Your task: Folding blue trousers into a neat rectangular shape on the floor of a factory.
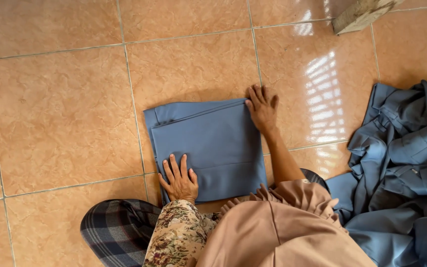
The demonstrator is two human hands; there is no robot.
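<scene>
Looking down from head height, the view takes in a glossy floor of large peach-coloured tiles (65, 109) with pale grout lines and window glare at the upper right. A big crumpled heap of blue garments (401, 168) sprawls along the right edge, well apart from the work. At the centre lies a folded blue cloth (213, 143), a neat rectangle flat on the tiles, with a narrower flap showing along its top and left edges. Below it, the person's lap fills the bottom of the view: a tan garment, a floral sleeve and a dark plaid cloth. A pale block corner (362, 15) pokes in at the top right. The left hand (179, 180) rests on the cloth's lower left corner, released, fingers spread and palm pressing down. The right hand (262, 109) lies flat at the upper right corner, fingers extended, grasping nothing. On so slick a floor the fold could probably slide or spring open if either palm presses unevenly or lifts, skewing the stacked edges.
</scene>
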